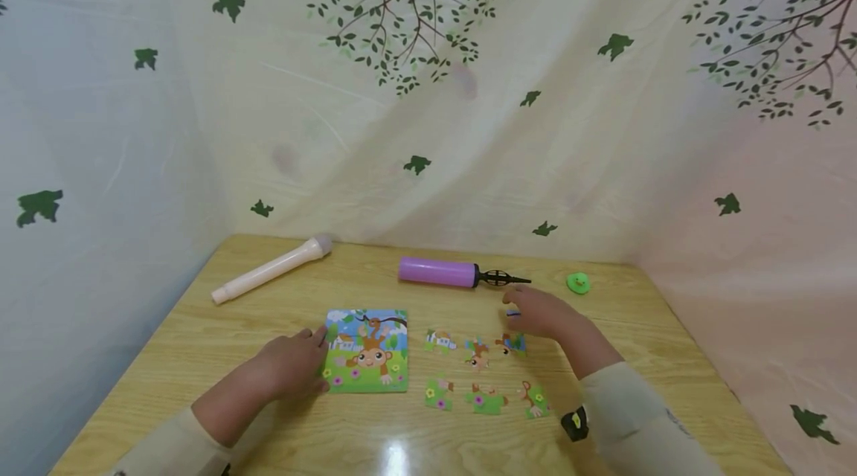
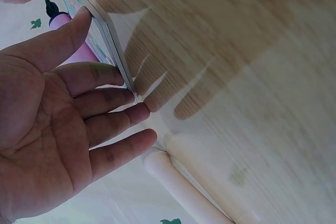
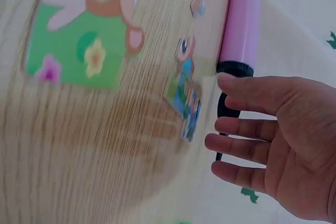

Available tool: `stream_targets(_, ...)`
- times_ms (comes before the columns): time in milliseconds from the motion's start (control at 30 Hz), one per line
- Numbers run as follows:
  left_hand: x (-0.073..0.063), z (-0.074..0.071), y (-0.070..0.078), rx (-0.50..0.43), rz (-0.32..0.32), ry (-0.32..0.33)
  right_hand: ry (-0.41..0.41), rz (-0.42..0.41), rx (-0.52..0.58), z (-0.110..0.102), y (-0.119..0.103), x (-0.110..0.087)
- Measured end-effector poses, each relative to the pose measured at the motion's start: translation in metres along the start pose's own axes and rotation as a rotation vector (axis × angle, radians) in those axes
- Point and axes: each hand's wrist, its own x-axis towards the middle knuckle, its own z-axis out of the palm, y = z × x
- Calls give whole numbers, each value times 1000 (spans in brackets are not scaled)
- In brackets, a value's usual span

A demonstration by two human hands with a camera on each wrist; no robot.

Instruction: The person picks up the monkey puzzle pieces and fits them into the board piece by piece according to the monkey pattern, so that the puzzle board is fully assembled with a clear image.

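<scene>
My left hand [image 1: 291, 364] rests at the left edge of a square picture board [image 1: 367, 353] showing a cartoon monkey. In the left wrist view its fingers are straight, thumb and fingertips right at the board's edge [image 2: 115, 51]. My right hand [image 1: 538, 310] hovers over the back right of the loose jigsaw pieces, with relaxed, parted fingers and nothing between them. A small blue piece [image 1: 512, 313] shows partly beneath it. Nearby lie a monkey-eye piece [image 1: 514, 344], a monkey-face piece [image 1: 477, 353] and a house piece [image 1: 440, 341]. A green flower piece [image 3: 94, 61] looms large in the right wrist view.
Behind the pieces lies a purple balloon pump [image 1: 438, 272] with a black nozzle. A pale pink stick-like tube [image 1: 271, 268] lies at the back left, a green duck toy [image 1: 578, 282] at the back right. A leaf-printed cloth [image 1: 375, 126] hangs behind the wooden table [image 1: 321, 435].
</scene>
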Motion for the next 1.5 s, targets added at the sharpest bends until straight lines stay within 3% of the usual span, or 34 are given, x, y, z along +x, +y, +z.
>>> stream_targets(267, -1, 0, 0, -13, -5, -5, 12, 2, -78, 15, 26, 1)
stream_targets(467, -1, -1, 0, -10, 2, 0, 51, -18, -66, 23, 33, 5)
stream_targets(1100, 0, 1, -2, 2, -6, -12, 57, 8, -104, 20, 17, 8)
stream_targets(1333, -1, 0, -1, -4, -10, -7, 107, -30, -59, 18, 10, 16)
stream_targets(1500, 0, 0, -1, -1, -9, -3, 143, -81, -65, 16, -8, 23)
